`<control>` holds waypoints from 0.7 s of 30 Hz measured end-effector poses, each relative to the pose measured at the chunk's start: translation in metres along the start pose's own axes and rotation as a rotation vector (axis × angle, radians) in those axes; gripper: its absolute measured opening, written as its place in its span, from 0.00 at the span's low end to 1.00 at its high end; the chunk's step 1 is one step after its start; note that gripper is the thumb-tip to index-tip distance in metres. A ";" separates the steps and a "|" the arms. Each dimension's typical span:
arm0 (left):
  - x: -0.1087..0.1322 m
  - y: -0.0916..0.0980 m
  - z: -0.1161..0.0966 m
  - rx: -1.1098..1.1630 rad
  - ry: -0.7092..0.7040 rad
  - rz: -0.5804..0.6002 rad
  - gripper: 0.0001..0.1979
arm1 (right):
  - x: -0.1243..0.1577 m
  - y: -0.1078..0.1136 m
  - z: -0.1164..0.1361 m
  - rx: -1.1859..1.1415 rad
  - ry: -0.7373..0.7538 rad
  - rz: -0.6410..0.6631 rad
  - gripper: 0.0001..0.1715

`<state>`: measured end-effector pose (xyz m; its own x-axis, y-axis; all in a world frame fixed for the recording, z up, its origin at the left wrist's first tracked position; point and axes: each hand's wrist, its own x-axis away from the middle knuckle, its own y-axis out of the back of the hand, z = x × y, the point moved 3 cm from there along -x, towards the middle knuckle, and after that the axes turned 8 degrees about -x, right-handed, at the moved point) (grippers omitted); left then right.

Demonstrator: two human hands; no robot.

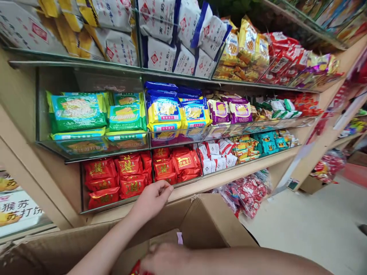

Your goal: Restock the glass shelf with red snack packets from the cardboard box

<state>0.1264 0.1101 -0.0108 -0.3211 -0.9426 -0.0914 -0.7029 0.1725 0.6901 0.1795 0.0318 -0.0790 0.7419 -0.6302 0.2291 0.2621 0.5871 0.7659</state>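
My left hand (156, 196) is over the back edge of an open cardboard box (218, 223), just in front of the lowest shelf. Its fingers are curled in toward the thumb, with nothing showing in them. Close behind it lie red packets with gold lettering (133, 186), stacked in glass-fronted bins. Inside the box, my right hand (164, 259) is blurred and reaches down to the left. Red wrapping (136, 268) shows at its fingers, at the bottom edge of the view. Whether the fingers grip it cannot be made out.
Above are green soda biscuit packs (78, 112), blue-yellow packs (164, 110) and purple packs (241, 110) behind glass dividers. White-and-red packets (213, 156) fill a neighbouring lower bin. Bagged red goods (252, 194) lie on the floor (286, 229) under the shelf.
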 end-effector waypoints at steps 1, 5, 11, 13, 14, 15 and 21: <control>0.000 0.002 -0.001 0.044 0.011 0.022 0.18 | 0.013 0.019 -0.003 -0.150 0.073 -0.193 0.20; 0.003 0.009 -0.007 0.259 0.072 0.109 0.29 | 0.046 0.073 -0.029 -0.905 0.067 -0.828 0.21; 0.005 0.006 -0.016 0.276 -0.004 0.087 0.22 | 0.035 0.093 -0.041 -1.296 0.106 -0.986 0.20; 0.005 0.006 -0.015 0.157 -0.029 0.010 0.18 | 0.032 0.094 -0.045 -1.242 0.061 -0.978 0.19; 0.004 0.006 -0.014 0.107 -0.034 -0.011 0.17 | 0.032 0.095 -0.047 -1.161 0.044 -1.002 0.19; 0.004 0.006 -0.013 0.073 -0.036 -0.021 0.17 | 0.033 0.098 -0.049 -1.046 0.042 -1.045 0.20; 0.009 0.005 -0.014 0.105 -0.006 -0.215 0.16 | 0.040 0.106 -0.051 -0.571 0.114 -1.235 0.22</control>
<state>0.1285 0.0987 0.0018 -0.1604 -0.9593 -0.2325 -0.8176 -0.0028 0.5757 0.2685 0.0948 -0.0188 -0.1200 -0.8642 -0.4887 0.9811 -0.1786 0.0750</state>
